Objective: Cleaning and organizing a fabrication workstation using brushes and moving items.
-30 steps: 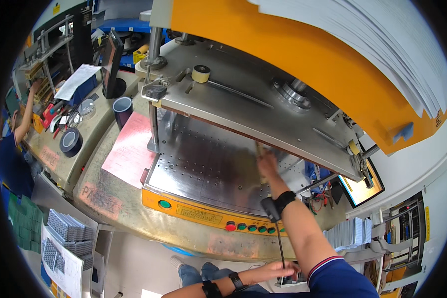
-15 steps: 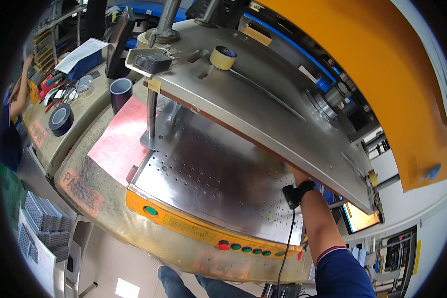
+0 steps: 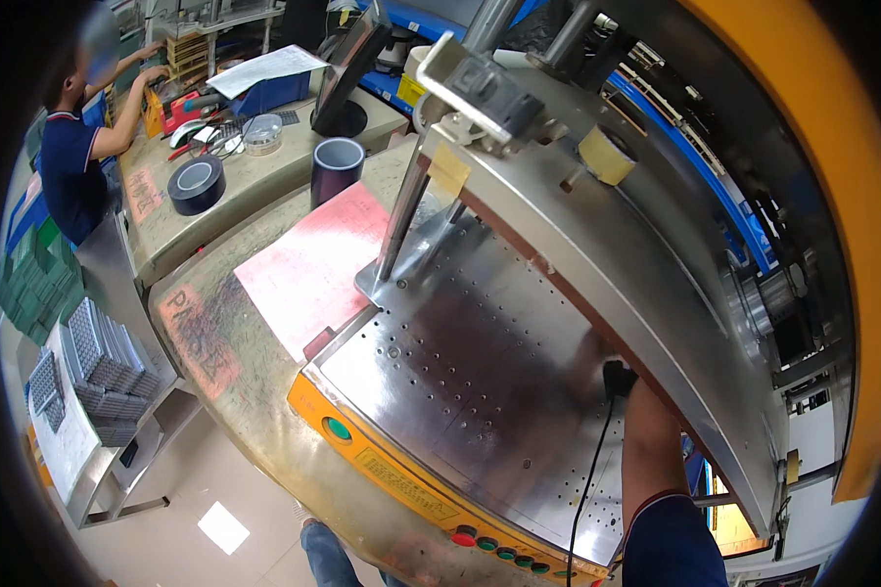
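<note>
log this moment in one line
right forearm: extends under upper plate, above perforated plate; right hand: hidden; left hand: not visible; pink sheet: left of perforated plate

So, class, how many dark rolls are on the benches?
2: a short, wide one on the left-hand bench, and a taller one beside the pink sheet. Others may be hidden.

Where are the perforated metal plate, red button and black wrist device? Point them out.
Perforated metal plate (image 3: 504,396): head view, bare middle of its top surface.
Red button (image 3: 463,536): head view, its cap.
Black wrist device (image 3: 618,379): head view, middle of its visible body.
</note>
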Available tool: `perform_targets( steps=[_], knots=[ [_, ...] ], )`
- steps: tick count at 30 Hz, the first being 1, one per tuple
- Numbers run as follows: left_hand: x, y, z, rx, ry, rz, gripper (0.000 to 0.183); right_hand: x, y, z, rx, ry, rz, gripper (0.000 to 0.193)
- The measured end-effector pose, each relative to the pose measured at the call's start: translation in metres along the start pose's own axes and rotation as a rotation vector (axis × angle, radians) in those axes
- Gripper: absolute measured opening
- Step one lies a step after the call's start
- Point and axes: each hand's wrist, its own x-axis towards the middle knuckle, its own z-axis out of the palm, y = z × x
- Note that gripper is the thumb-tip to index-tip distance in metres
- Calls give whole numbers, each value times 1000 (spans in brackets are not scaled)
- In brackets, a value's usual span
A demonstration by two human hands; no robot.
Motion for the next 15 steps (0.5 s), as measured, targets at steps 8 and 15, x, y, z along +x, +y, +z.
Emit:
perform_targets(
  steps=[8,15],
  knots=[
    [6,-6,7,-38,3,-7,34,3,36,-16,-47,43,39,46],
    [-4,2,1,-55,2,-22,34,13,59,-35,-78,96,80,46]
  ],
)
